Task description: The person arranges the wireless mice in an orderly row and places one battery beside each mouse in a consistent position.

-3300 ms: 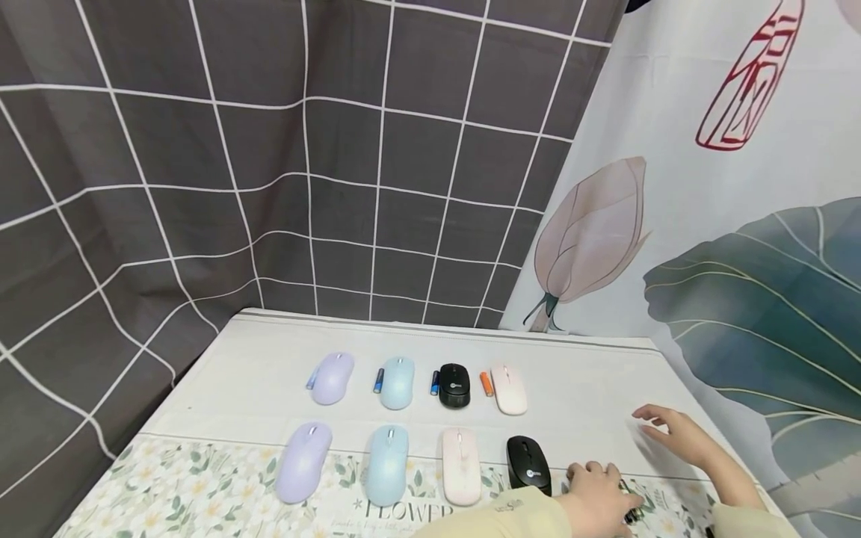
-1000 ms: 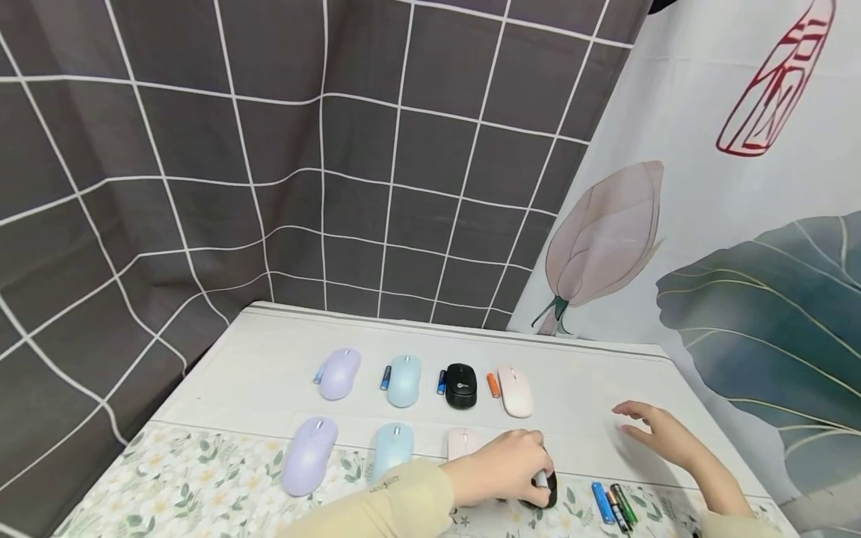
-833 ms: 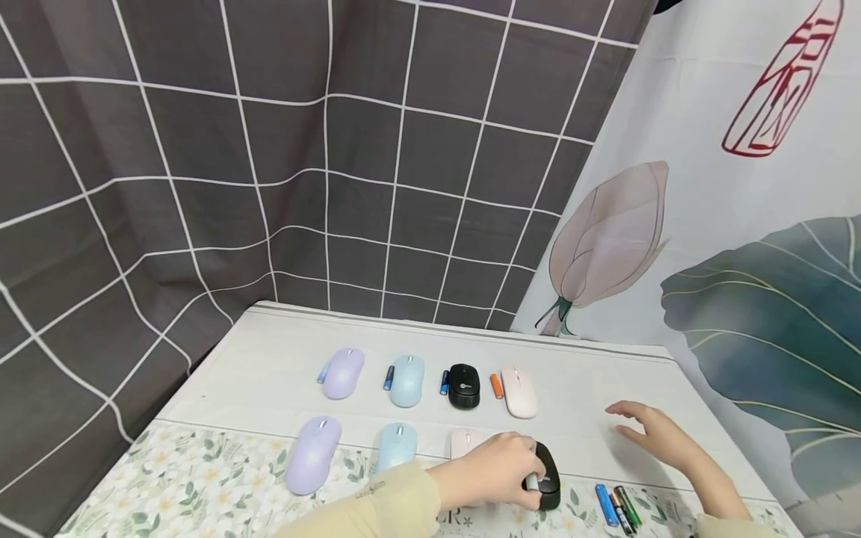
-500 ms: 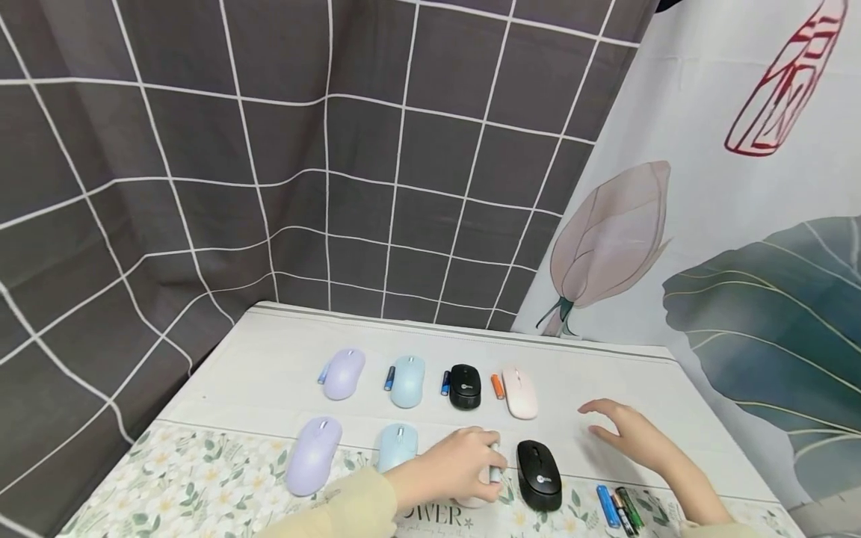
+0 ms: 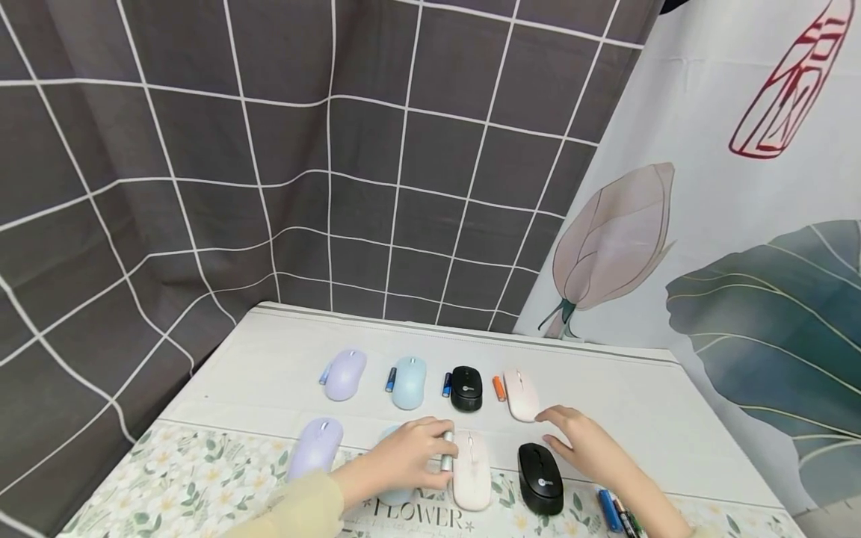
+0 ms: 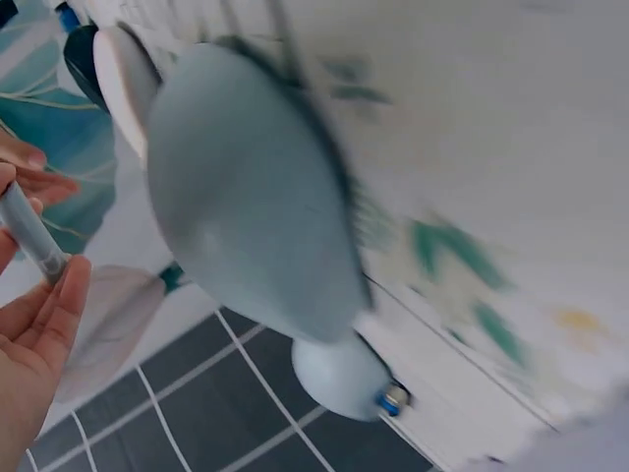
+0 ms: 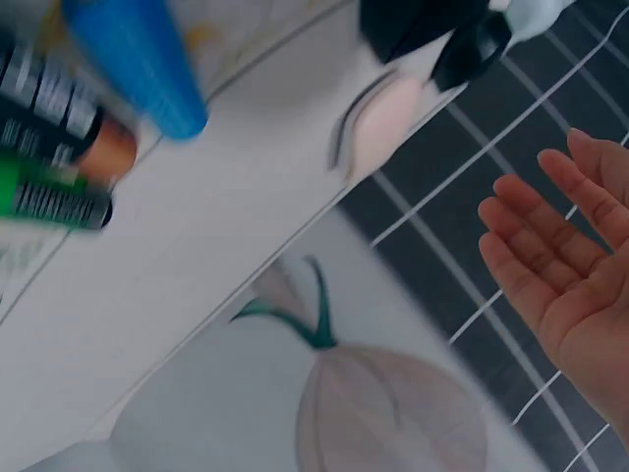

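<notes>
A silver-grey battery (image 5: 447,451) is pinched in my left hand (image 5: 402,454); the left wrist view shows the battery (image 6: 33,234) between thumb and fingertips. This hand is over the front light blue mouse (image 5: 398,496), partly hiding it, and left of the front pale pink mouse (image 5: 472,472). My right hand (image 5: 593,448) hovers with relaxed, spread fingers and holds nothing. It is between the front black mouse (image 5: 540,478) and the back pink mouse (image 5: 521,394). In the right wrist view the right hand (image 6: 20,152) (image 7: 565,251) has its palm in sight.
Several batteries, among them a blue battery (image 5: 609,509), lie under the right forearm. A purple mouse (image 5: 316,447) lies front left. The back row has a purple mouse (image 5: 346,375), a light blue mouse (image 5: 409,382) and a black mouse (image 5: 467,388), with batteries alongside, including an orange battery (image 5: 499,388).
My left hand has carried the silver-grey battery left, from the loose batteries past the black and pink front mice. My right hand has moved left, towards the middle of the table.
</notes>
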`<state>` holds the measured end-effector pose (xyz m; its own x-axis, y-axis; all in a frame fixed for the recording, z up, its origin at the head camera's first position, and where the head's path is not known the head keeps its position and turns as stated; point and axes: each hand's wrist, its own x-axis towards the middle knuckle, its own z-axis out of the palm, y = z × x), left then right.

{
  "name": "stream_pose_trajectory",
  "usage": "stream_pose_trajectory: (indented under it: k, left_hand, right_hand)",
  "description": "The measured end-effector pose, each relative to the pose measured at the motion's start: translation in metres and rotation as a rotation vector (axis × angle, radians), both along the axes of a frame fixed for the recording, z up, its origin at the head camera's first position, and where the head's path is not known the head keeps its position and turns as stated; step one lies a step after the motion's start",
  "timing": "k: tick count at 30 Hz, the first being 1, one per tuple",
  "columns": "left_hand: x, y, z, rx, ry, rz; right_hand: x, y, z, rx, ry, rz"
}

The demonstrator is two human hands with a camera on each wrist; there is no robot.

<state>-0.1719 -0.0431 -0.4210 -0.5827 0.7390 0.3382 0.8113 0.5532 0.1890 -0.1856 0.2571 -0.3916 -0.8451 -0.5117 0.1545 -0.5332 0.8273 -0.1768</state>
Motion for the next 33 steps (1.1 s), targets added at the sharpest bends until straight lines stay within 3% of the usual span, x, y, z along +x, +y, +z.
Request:
stream_pose_trajectory:
  k: [11, 19, 26, 33]
  left_hand:
    - [0.014, -0.054, -0.012, 0.138, 0.011, 0.069]
    - [0.022, -0.078, -0.011, 0.097, -0.157, 0.193]
    - [0.028, -0.098, -0.007, 0.065, -0.211, 0.276]
    - [0.039, -0.124, -0.007, 0.108, -0.221, 0.380]
  right_hand:
    - [0.020, -0.039, -0.008, -0.043, 0.006, 0.040]
    - [0.034, -0.071, -0.015, -0.044, 0.007, 0.088]
    - [0.038, -0.098, -0.024, -0.011, 0.074, 0.256]
    - [0.036, -0.129, -0.016, 0.053, 0.058, 0.371]
